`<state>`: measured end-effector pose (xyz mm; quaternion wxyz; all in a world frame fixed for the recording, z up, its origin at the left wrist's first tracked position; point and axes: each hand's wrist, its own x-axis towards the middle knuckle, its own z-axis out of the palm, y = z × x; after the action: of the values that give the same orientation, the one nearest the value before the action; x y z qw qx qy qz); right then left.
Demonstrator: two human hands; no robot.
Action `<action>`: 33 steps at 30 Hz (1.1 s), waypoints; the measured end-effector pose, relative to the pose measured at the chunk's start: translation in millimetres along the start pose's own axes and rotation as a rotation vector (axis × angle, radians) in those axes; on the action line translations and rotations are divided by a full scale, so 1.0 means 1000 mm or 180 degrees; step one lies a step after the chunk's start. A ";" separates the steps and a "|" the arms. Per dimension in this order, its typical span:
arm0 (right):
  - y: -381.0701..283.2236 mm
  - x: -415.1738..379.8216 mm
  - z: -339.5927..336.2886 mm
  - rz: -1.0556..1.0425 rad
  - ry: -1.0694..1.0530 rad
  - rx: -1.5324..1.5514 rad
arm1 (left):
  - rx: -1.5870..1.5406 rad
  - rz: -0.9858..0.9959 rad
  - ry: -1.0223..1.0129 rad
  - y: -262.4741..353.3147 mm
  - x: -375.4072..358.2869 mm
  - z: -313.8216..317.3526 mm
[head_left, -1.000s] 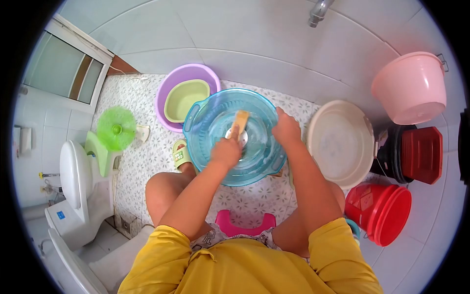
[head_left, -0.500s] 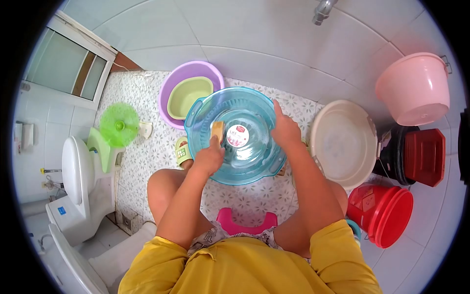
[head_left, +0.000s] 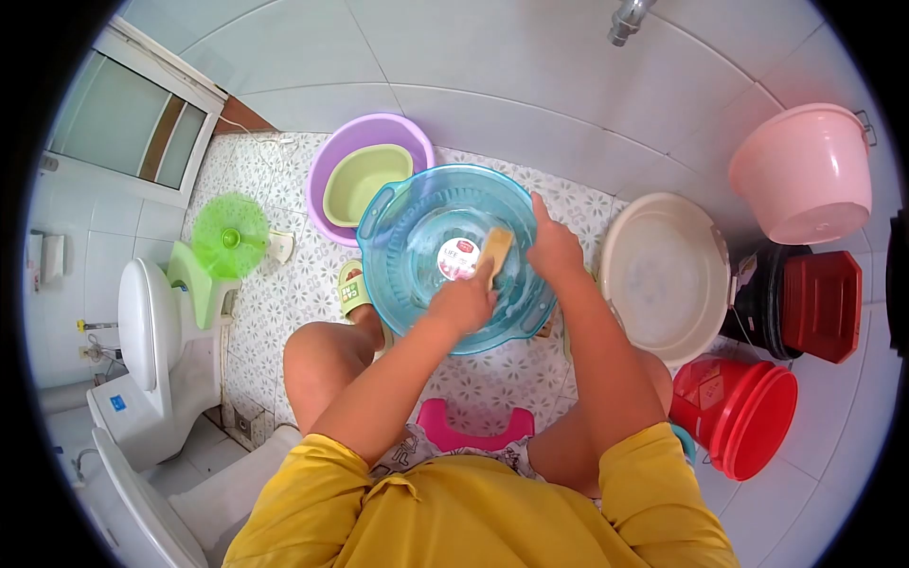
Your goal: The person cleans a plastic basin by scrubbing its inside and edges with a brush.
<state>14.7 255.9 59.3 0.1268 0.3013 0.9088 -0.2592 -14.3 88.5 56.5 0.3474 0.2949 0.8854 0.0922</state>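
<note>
We are squatting over a clear blue basin point(head_left: 417, 237) on the patterned bathroom floor point(head_left: 284, 284); basin is sitting between our knees, tilted slightly toward us. Left hand point(head_left: 461, 305) is closed around a tan sponge point(head_left: 495, 250), pressing it against the inside of the basin just right of the round label point(head_left: 456, 259) at the bottom; fingers curled tight on the sponge. Right hand point(head_left: 553, 248) is gripping the right rim of the basin, fingers wrapped over the edge, thumb side up.

Behind the basin, a purple basin point(head_left: 327, 185) is holding a smaller green basin point(head_left: 365, 182), touching the blue one's far-left rim; a green sandal point(head_left: 352, 289) is showing just beside the blue basin's left edge. A pink stool point(head_left: 469, 437) is sitting under us, between the thighs.

To the right, a white basin point(head_left: 663, 275) is lying near our right forearm; a pink bucket point(head_left: 805, 170) is up against the wall; a dark red lidded container point(head_left: 814, 303) and a red bucket point(head_left: 743, 412) on its side are below it. On the left, a green round brush-like disc point(head_left: 230, 237), a green child seat point(head_left: 194, 289) and a white toilet point(head_left: 147, 350); a metal tap point(head_left: 627, 21) is sticking out of the tiled wall at the top.
</note>
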 end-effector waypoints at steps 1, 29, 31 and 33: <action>0.000 0.000 0.000 0.0004 -0.0001 0.0002 | 0.0059 0.0015 -0.0286 0.004 -0.007 -0.002; -0.006 0.000 -0.002 -0.0001 -0.0089 -0.0030 | -0.0528 -0.0338 0.0681 -0.037 0.014 0.003; -0.006 0.001 -0.001 0.0023 -0.0094 -0.0057 | -0.0767 -0.0325 0.0717 -0.025 0.018 0.011; -0.005 0.001 0.000 0.0005 -0.0036 -0.0041 | -0.0882 -0.0291 0.0774 -0.022 0.017 0.022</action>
<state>10.8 253.3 60.7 0.1340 0.2997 0.9095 -0.2550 -19.0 79.8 22.5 0.2790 0.1903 0.9121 0.2324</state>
